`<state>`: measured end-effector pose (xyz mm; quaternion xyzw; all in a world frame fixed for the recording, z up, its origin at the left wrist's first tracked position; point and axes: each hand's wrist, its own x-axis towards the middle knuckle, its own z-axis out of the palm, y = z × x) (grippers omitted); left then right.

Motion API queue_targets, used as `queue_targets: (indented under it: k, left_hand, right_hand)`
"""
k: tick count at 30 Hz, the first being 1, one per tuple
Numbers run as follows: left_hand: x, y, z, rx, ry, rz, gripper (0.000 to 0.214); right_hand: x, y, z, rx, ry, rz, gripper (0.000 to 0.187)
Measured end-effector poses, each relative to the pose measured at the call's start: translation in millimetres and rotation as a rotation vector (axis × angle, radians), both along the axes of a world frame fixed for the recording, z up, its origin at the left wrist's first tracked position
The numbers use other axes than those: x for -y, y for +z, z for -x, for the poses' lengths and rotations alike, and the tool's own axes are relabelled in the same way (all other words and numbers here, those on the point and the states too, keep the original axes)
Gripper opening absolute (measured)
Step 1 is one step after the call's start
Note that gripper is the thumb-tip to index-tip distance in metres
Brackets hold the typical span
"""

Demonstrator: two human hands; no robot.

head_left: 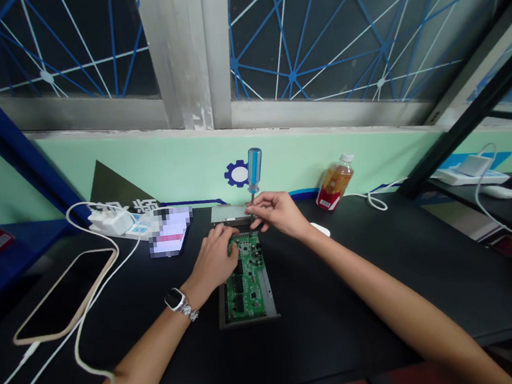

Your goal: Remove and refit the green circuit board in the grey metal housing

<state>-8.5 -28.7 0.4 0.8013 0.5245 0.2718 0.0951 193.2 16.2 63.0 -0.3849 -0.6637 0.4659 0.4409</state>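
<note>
A green circuit board (pixel 247 285) lies in a grey metal case (pixel 272 304) on the black table. My left hand (pixel 215 259) rests on the board's far left part, fingers pressed down on it. My right hand (pixel 277 213) pinches the shaft of a screwdriver with a clear blue handle (pixel 254 170), held upright with its tip at the board's far edge. A watch (pixel 176 300) is on my left wrist.
A phone (pixel 62 295) on a white cable lies at the left. A power strip with a charger (pixel 118 223) and a second phone (pixel 172 231) sit behind it. A bottle of orange drink (pixel 334 182) leans at the back right. A grey cover plate (pixel 228 212) lies beyond the board.
</note>
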Motion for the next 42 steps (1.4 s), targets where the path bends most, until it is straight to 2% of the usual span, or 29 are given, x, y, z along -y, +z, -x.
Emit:
queue_targets:
  k: [2,5,8,13,15,18,21,23,25,29,33,36,38,42]
  left_hand:
    - [0,0.0,0,-0.006,0.002,-0.003,0.027]
    - [-1,-0.3,0,-0.011,0.003,-0.002,0.027]
    - [0,0.0,1,-0.015,0.000,0.006,0.027]
    - [1,1.9,0,-0.019,0.001,0.019,0.027]
    - [1,2.6,0,-0.018,0.002,0.022,0.027]
    - [1,3.0,0,-0.016,-0.001,0.023,0.029]
    - [1,2.8,0,-0.021,-0.001,0.023,0.029]
    - [1,2.6,0,-0.026,0.002,0.020,0.029]
    - [2,2.4,0,-0.026,0.004,0.018,0.029]
    - [2,2.0,0,-0.020,0.005,0.019,0.029]
    - [1,1.9,0,-0.021,0.004,0.013,0.027]
    - [1,1.3,0,-0.020,-0.003,0.007,0.026]
    - [0,0.5,0,-0.020,-0.003,0.004,0.026]
    - [0,-0.6,0,-0.014,-0.003,-0.006,0.027]
  right_hand:
    - [2,0.8,1,0.013,-0.007,-0.017,0.034]
    - [5,7.2,-1,0.067,0.108,0.014,0.042]
    - [6,9.0,-3,0.092,0.172,0.036,0.038]
    - [2,-1.1,2,0.059,0.007,-0.042,0.036]
    - [2,0.3,3,0.085,-0.010,-0.055,0.037]
    - [6,9.6,-2,0.147,0.105,-0.024,0.041]
    - [7,15.5,-7,0.168,0.237,0.017,0.035]
    - [5,12.9,-8,0.175,0.205,-0.002,0.030]
    - [2,6.7,-6,0.160,0.110,-0.054,0.027]
    - [-1,-1.8,-2,0.123,-0.006,-0.110,0.028]
    - [2,5.3,-5,0.152,0.093,-0.058,0.044]
    - [3,10.7,-8,0.151,0.197,0.011,0.041]
    - [3,10.0,-7,0.142,0.178,0.019,0.037]
    - [3,3.6,0,0.144,0.001,-0.071,0.035]
